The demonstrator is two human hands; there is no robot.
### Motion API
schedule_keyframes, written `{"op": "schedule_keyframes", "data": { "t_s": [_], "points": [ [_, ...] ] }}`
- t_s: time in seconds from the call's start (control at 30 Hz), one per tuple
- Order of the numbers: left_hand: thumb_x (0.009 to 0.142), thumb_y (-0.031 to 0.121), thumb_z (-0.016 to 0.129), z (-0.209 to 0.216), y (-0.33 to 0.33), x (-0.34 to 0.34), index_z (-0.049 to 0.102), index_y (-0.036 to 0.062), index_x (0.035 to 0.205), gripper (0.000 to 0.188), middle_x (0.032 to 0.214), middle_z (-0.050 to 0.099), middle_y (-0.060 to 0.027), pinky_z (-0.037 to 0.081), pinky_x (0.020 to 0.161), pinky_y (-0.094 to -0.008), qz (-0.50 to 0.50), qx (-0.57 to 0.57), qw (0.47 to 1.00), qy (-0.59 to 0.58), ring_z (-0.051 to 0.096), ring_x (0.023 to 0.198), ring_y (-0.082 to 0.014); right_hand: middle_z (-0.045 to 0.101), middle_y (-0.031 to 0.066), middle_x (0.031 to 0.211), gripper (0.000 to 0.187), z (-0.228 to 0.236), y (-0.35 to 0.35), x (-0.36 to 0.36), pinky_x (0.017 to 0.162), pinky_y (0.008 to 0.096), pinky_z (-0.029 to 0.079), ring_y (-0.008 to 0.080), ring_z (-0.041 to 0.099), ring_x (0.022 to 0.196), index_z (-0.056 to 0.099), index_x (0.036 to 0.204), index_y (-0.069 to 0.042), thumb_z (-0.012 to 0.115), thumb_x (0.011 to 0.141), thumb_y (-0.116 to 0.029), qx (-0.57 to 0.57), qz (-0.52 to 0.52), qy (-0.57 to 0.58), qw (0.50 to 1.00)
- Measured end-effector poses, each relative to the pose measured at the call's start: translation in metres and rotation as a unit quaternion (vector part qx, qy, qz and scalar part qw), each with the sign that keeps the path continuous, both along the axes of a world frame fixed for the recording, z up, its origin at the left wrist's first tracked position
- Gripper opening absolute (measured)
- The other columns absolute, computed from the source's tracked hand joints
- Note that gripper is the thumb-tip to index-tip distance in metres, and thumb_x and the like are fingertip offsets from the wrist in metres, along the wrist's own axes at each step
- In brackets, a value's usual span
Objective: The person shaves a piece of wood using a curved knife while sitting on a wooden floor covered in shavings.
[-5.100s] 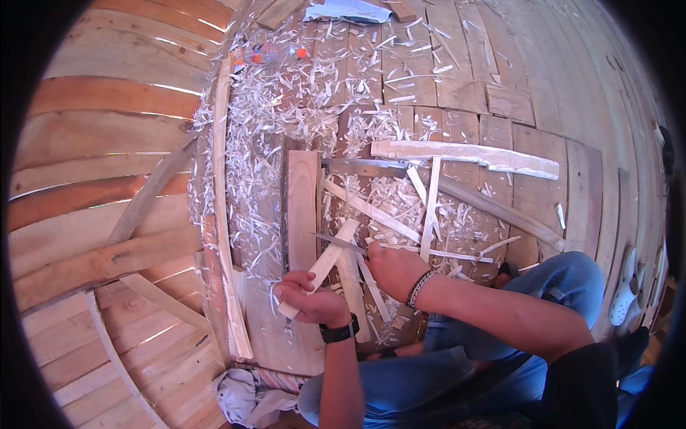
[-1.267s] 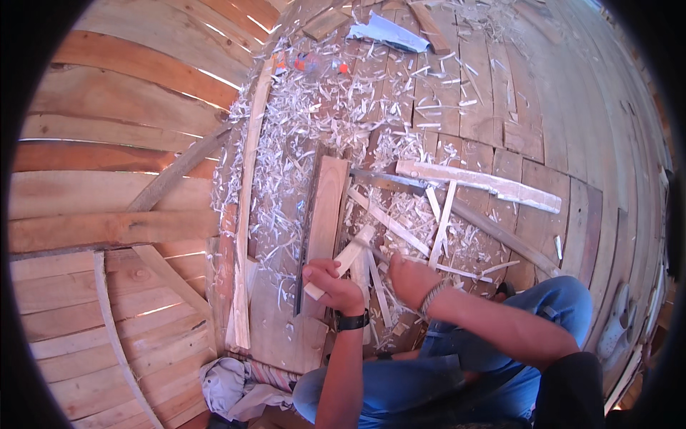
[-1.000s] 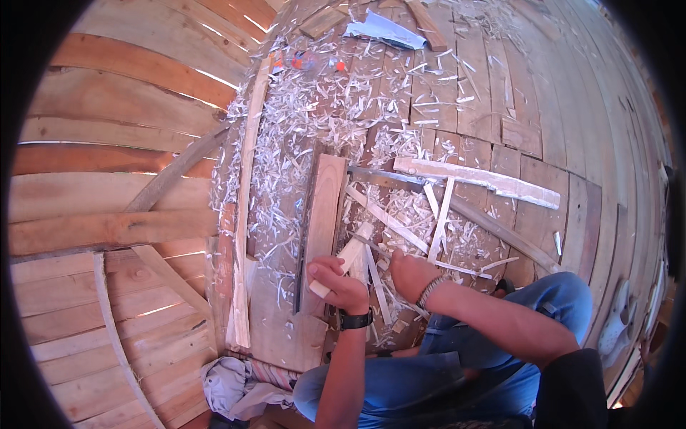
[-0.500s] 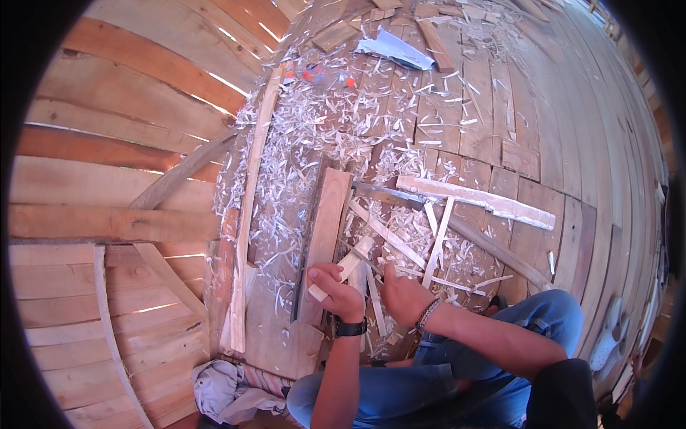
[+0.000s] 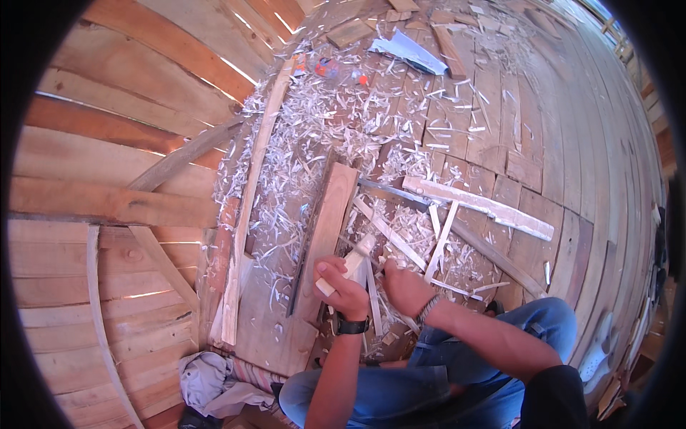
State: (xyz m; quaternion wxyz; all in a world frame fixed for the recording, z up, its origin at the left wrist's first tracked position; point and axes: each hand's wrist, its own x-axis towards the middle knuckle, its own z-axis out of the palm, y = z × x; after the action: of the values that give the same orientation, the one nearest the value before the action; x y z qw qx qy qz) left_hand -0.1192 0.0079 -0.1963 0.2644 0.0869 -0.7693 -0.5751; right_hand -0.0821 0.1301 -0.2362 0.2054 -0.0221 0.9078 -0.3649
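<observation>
Plank floor (image 5: 572, 143), wide boards, covered mid-frame in pale wood shavings (image 5: 314, 143). Long thin batten (image 5: 250, 200) runs along the left edge of the shavings. Thick brown board (image 5: 325, 236) lies lengthwise ahead of the person's knees. Pale split plank (image 5: 479, 207) lies to the right, smaller slats (image 5: 389, 232) between. Left hand (image 5: 343, 289) closed around a short pale wood stick (image 5: 350, 266), held over the board's near end. Right hand (image 5: 404, 286) just beside it, at the stick; grip can't be made out.
</observation>
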Motion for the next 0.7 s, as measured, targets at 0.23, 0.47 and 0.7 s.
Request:
{"op": "schedule_keyframes", "data": {
  "t_s": [0.23,0.47,0.7],
  "points": [
    [0.102,0.026,0.034,-0.008,-0.001,-0.001,0.043,-0.0042,0.078,0.039,0.083,0.042,-0.0123,0.034,0.073,-0.0378,0.080,-0.047,0.995,0.028,0.042,0.078,-0.0241,0.064,0.0284,0.074,0.024,0.017,-0.004,-0.002,0.063,0.0531,0.053,0.0437,0.066,0.072,0.044,0.104,0.005,0.045,0.094,-0.017,-0.025,0.003,-0.031,0.999],
    [0.102,0.026,0.035,-0.013,-0.005,0.002,0.039,-0.0032,0.080,0.037,0.081,0.037,-0.0102,0.033,0.069,-0.0372,0.055,-0.055,0.997,0.016,0.038,0.074,-0.0217,0.065,0.0255,0.072,0.020,0.000,0.009,-0.009,0.058,0.0497,0.053,0.0403,0.067,0.068,0.044,0.103,0.004,0.042,0.093,-0.014,0.002,0.017,0.004,1.000],
    [0.101,0.026,0.037,-0.010,-0.002,0.003,0.038,0.0006,0.081,0.032,0.077,0.034,-0.0057,0.032,0.065,-0.0334,0.056,-0.016,0.998,0.013,0.035,0.070,-0.0185,0.064,0.0263,0.071,0.017,-0.009,0.013,-0.006,0.060,0.0500,0.053,0.0430,0.065,0.066,0.042,0.097,0.003,0.042,0.093,-0.013,-0.021,0.005,0.022,1.000]
  ]
}}
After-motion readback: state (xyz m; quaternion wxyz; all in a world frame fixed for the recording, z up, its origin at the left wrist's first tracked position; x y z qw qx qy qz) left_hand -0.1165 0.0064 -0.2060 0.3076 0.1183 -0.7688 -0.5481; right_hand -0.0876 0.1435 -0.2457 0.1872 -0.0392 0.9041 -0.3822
